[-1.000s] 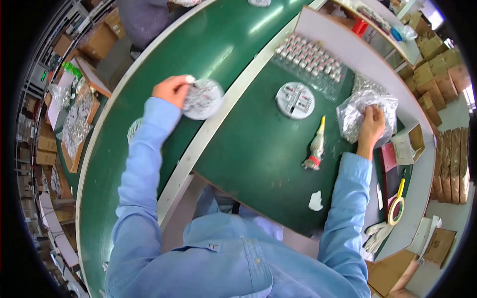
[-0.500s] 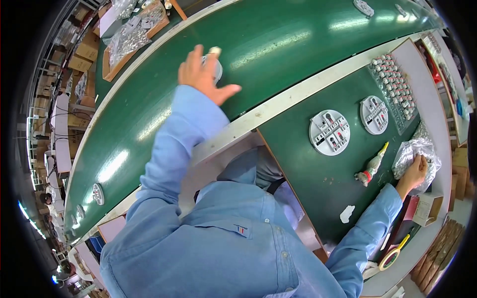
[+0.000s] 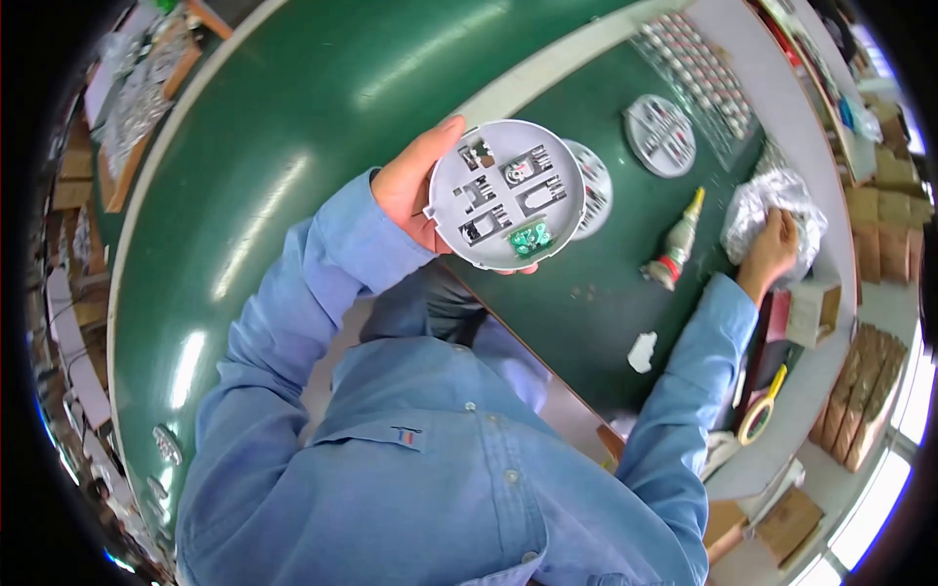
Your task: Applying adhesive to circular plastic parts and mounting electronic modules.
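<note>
My left hand grips a round light-grey plastic housing by its left edge and underside. Slots, metal contacts and a small green circuit board show on its upper face. Partly behind it, a second round housing lies on the green work surface, and a third housing lies farther right. At the right, my right hand has its fingers closed at a clear plastic bag; what the fingertips pinch, if anything, is hidden. A tool with a yellow tip and a red band lies between the housings and the bag.
A clear tray of small round parts stands at the far right. A roll of tape and yellow-handled scissors lie by an open carton. On the left runs a green conveyor belt, with more housings farther down it.
My left hand has come back from the belt toward the bench, now holding a round housing in front of me. My right hand has stayed at the plastic bag. The view has turned rightward.
</note>
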`<state>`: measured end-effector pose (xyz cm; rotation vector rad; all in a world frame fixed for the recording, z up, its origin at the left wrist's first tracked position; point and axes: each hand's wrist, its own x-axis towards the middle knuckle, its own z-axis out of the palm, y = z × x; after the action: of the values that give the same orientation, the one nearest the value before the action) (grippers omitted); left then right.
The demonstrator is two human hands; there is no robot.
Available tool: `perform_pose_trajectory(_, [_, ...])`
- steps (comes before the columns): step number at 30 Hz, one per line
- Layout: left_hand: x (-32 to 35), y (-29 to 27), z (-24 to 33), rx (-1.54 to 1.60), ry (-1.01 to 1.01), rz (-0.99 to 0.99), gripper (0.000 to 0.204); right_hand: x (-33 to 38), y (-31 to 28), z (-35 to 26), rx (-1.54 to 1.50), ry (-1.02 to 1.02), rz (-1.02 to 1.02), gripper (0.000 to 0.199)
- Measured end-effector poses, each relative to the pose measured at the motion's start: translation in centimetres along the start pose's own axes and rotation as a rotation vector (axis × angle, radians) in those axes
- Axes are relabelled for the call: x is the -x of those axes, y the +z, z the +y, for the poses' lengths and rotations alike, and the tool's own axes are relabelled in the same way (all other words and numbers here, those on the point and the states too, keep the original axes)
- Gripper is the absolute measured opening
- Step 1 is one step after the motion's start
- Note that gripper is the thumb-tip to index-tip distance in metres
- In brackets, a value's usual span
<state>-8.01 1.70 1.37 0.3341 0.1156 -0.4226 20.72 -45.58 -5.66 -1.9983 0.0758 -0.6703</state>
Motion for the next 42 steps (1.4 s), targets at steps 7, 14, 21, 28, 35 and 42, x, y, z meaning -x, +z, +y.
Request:
perform_pose_trajectory(7, [-2.1, -0.5, -0.7, -0.133, -0.200, 0.104, 0.074, 0.3, 0.3, -1.7, -0.174, 0.082, 0.018, 0.024])
perform_pose_trajectory(14, [-2.8, -0.7, -1.1, -0.305, -0.197, 0.282, 0.071, 0.7, 0.1, -2.4, -0.133, 0.095, 0.014, 0.022])
perform_pose_trajectory(21, [-2.7, -0.5, -1.2, -0.303, -0.213, 0.334, 0.070, 0.8, 0.2, -2.6, -0.111, 0.112, 0.011, 0.023])
perform_pose_trajectory(28, [-2.7, -0.2, -1.4, -0.278, -0.195, 0.350, 0.069, 0.6, 0.1, -2.6, -0.120, 0.088, 0.009, 0.024])
perform_pose_trajectory(35, [-2.4, -0.9, -0.8, -0.304, -0.239, 0.273, 0.068, 0.7, 0.3, -2.4, -0.127, 0.095, 0.013, 0.024])
perform_pose_trajectory(42, [-2.4, -0.7, -0.9, -0.315, -0.235, 0.312, 0.067, 0.7, 0.2, -2.5, -0.090, 0.085, 0.006, 0.024])
